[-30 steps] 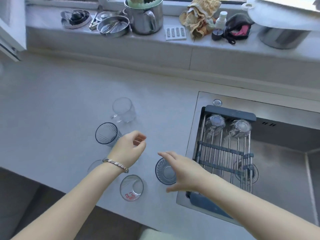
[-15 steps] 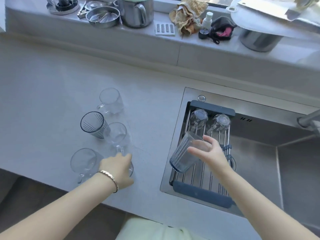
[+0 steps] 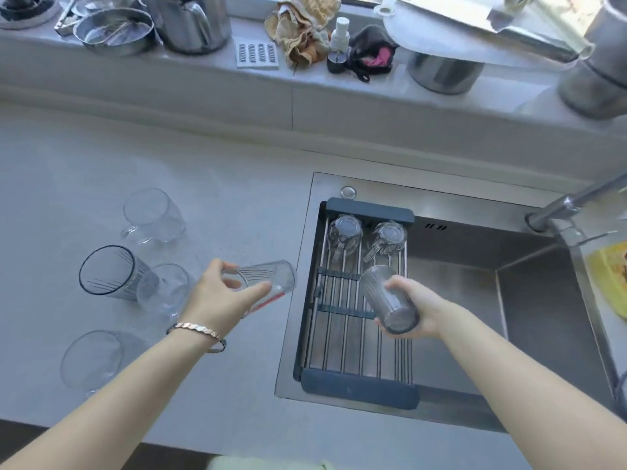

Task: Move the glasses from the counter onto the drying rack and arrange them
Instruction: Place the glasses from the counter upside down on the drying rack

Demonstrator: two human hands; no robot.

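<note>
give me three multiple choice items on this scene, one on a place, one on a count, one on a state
1. Where is the drying rack?
A. on the windowsill
B. across the sink
C. on the floor

2. How many glasses already stand on the rack, not held?
A. two
B. four
C. none

3. What is the right hand doing?
A. resting empty
B. turning the tap
C. holding a ribbed glass

Key: 1 B, the rack spans the sink. 2 A, two upturned mugs sit at its far end. 3 C, the fingers wrap the ribbed glass above the rack.
</note>
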